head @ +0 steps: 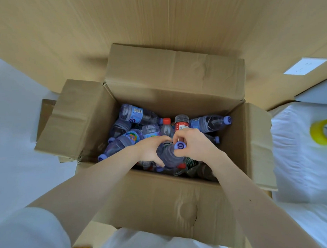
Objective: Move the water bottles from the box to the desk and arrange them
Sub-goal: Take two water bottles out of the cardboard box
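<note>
Both in the box [156, 201] now: my left hand [148, 151] grips the purple-capped bottle [168, 154], my right hand [194, 143] pinches its cap [180, 145].

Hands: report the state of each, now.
Left hand: closed round the body of the purple-capped bottle.
Right hand: closed on the same bottle, fingers pinching at its cap.

Brown cardboard box [156, 197], open, flaps folded outward, front wall dented. Inside, a jumbled heap of clear water bottles [133, 115], mostly on their sides, with lilac caps and blue labels. Among them, towards the back, a red-capped bottle [166, 124], cap up. On top near the front, one lilac-capped bottle [167, 155], body gripped by the left hand [148, 151], cap end pinched by the right hand [193, 143].
</note>
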Motion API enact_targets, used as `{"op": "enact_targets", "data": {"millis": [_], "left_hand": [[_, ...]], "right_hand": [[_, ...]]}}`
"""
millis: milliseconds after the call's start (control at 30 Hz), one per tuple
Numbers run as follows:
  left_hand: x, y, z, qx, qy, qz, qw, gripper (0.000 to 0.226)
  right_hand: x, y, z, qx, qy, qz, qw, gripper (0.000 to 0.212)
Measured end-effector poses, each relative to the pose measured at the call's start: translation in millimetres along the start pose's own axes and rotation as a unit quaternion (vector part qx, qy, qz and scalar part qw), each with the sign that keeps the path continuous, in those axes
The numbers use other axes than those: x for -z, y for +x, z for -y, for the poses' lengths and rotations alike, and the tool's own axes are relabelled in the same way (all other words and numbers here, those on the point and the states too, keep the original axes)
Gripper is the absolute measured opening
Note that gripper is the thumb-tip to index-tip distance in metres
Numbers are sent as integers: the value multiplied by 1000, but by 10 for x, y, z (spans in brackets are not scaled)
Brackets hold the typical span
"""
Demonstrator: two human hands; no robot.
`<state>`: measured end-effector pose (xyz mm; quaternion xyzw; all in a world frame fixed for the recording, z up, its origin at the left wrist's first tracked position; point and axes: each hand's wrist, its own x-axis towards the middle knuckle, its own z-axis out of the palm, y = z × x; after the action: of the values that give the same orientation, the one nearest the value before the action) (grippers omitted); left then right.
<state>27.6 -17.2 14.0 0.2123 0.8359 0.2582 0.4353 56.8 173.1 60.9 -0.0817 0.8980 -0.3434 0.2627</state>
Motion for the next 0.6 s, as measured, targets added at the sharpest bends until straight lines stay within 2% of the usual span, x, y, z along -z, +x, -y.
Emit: {"op": "enact_targets", "data": {"millis": [167, 333, 467, 600], "left_hand": [[-33, 61, -127, -40, -114, -66, 990, 82], [79, 169, -167, -39, -138, -137, 980, 67], [164, 263, -133, 36, -189, -223, 956, 54], [248, 388, -70, 78, -213, -254, 940, 39]], "right_hand": [[141, -73, 47, 17, 60, -82, 995, 19], [58, -7, -57, -4, 141, -204, 969, 25], [-59, 111, -298, -90, 256, -274, 922, 40], [-217, 203, -552, -176, 301, -315, 883, 41]]}}
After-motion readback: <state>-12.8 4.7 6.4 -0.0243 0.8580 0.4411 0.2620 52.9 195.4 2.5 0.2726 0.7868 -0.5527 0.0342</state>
